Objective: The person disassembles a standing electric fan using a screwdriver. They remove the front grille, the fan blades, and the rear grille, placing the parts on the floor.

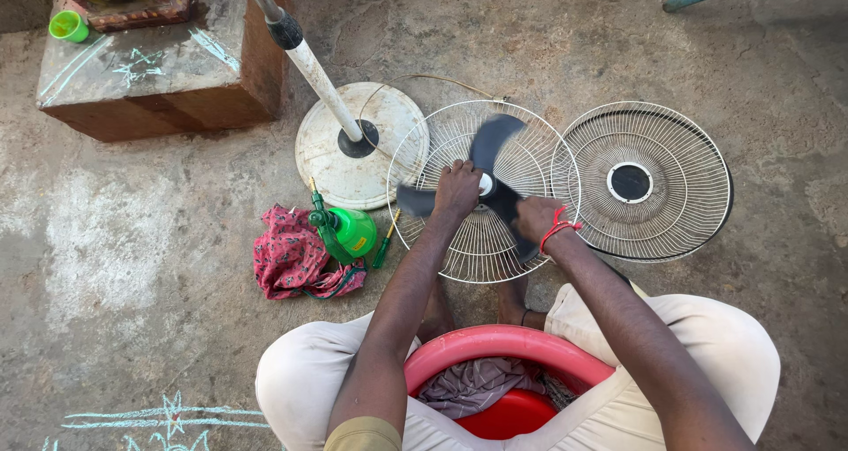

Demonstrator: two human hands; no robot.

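Observation:
A dark three-bladed fan blade (496, 140) is held above a white wire fan guard (459, 133) lying on the concrete floor. My left hand (457, 190) grips the blade's left wing near the white hub. My right hand (536, 219), with a red thread on its wrist, holds the lower right wing. The blade sits tilted over the middle of the guard.
A second wire guard (680, 177) with a dark centre lies to the right. The fan's white round base (389, 124) and pole stand at left, by a brick block (159, 80). A green spray bottle (349, 230), a screwdriver and a red cloth (287, 257) lie nearby. A red basin (503, 345) with a rag sits between my knees.

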